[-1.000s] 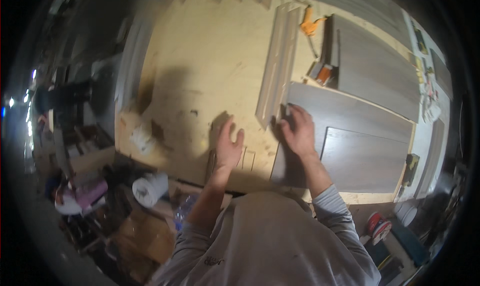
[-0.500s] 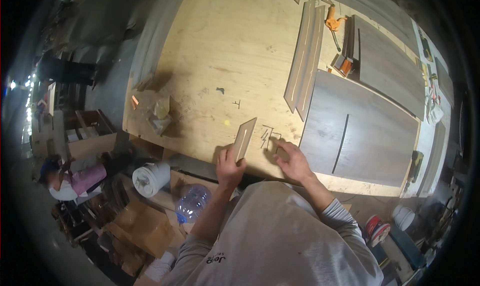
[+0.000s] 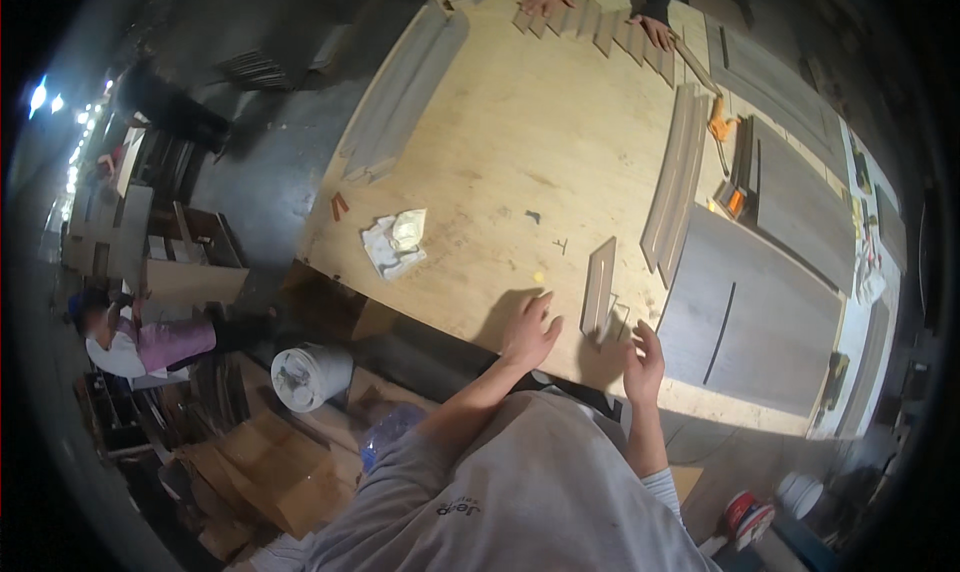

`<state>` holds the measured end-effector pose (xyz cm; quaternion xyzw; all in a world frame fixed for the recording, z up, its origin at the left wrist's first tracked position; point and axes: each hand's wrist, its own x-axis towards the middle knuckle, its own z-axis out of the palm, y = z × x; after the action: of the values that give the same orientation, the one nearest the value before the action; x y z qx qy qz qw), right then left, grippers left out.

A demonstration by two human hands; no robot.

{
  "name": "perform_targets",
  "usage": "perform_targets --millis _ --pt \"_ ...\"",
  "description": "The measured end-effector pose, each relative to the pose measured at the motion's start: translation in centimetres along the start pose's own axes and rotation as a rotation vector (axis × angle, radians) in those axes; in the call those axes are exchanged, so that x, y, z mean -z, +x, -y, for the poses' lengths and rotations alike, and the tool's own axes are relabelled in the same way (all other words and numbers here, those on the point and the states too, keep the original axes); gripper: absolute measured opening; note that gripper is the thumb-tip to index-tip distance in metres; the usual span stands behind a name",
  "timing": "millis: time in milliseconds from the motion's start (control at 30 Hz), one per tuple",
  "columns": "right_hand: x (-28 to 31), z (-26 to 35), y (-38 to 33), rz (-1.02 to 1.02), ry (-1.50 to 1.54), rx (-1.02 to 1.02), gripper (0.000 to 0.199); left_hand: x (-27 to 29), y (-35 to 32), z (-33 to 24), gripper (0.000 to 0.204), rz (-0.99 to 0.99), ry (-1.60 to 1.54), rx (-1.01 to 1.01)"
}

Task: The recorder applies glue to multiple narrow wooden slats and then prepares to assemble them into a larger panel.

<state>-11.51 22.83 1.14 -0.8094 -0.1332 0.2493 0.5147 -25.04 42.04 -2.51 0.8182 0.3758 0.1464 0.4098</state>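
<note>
My left hand (image 3: 532, 334) hovers at the table's near edge with its fingers apart and nothing in it. To the right, my right hand (image 3: 644, 365) is also empty, its fingers spread and a little bent. Between and just beyond them, a short grey-brown slat (image 3: 598, 284) with slanted ends and a pale groove lies on the plywood table (image 3: 500, 192). Dark pencil lines (image 3: 619, 312) show on the wood beside it. Farther right lie two long grooved strips (image 3: 672, 187), next to a large grey panel (image 3: 745, 312) with a dark slot.
At the far edge, another person's hands (image 3: 655, 32) rest on a row of short slats (image 3: 590, 22). Long grey boards (image 3: 410, 97) and a crumpled cloth (image 3: 395, 242) lie on the left. An orange-handled tool (image 3: 720, 122) is beyond the panel. A white bucket (image 3: 310, 377) stands below left.
My left hand has let go of the short slat, which now lies on the table. Both hands have drawn back from it. The view has shifted, bringing another person's hands into sight.
</note>
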Motion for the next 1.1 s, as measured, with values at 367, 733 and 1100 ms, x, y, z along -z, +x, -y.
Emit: perform_targets --millis 367,733,1100 --pt "-4.7 5.2 4.0 0.183 0.063 0.059 0.039 17.2 3.1 7.5 0.035 -0.438 0.152 0.185" --pt "-16.6 9.6 3.9 0.299 0.075 0.049 0.032 24.2 13.6 13.2 0.033 -0.053 0.533 0.396" --pt "-28.5 21.6 4.8 0.47 0.383 -0.051 0.037 27.8 12.8 6.3 0.034 0.38 -0.793 0.303"
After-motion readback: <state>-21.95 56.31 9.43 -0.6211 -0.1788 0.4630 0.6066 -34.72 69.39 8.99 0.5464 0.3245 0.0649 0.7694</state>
